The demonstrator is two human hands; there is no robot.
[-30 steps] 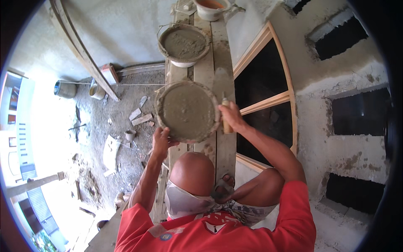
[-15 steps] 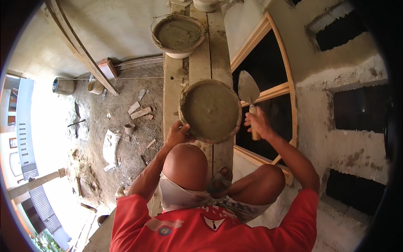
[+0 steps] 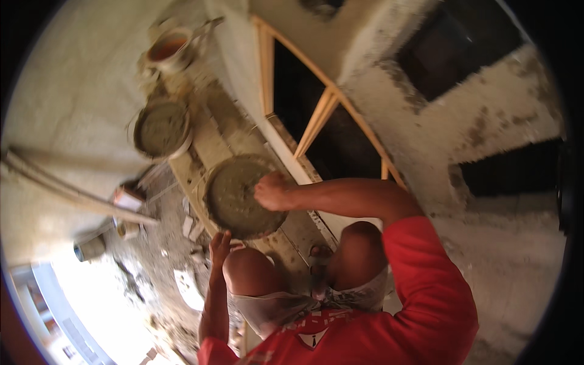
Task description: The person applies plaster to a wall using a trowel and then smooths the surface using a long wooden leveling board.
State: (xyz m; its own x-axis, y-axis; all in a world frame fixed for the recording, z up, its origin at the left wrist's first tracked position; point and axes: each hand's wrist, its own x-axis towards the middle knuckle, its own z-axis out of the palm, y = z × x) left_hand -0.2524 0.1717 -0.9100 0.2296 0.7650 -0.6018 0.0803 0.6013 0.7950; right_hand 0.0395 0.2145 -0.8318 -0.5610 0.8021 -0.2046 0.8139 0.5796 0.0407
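A round bucket (image 3: 210,210) filled with wet grey mortar stands on a plank platform in front of my knees. My right hand (image 3: 274,191) is closed in a fist over the mortar, on the trowel. The trowel itself is hardly visible beneath the fingers, and its blade is hidden. At the bucket's near left edge, my left hand (image 3: 222,248) has its fingers on the rim, partly blurred. Farther off on the planks sits a second bucket (image 3: 185,146) of mortar.
A pale bucket (image 3: 177,61) stands at the far end of the planks (image 3: 213,137). To the right are a wooden window frame (image 3: 340,103) and a rough wall with dark openings. Rubble lies on the lower ground at left, near a slanting wooden beam (image 3: 79,198).
My right hand has moved left with the trowel, from beside the bucket to over the mortar. The view has turned, so the planks now slant up to the left. My left hand remains at the rim.
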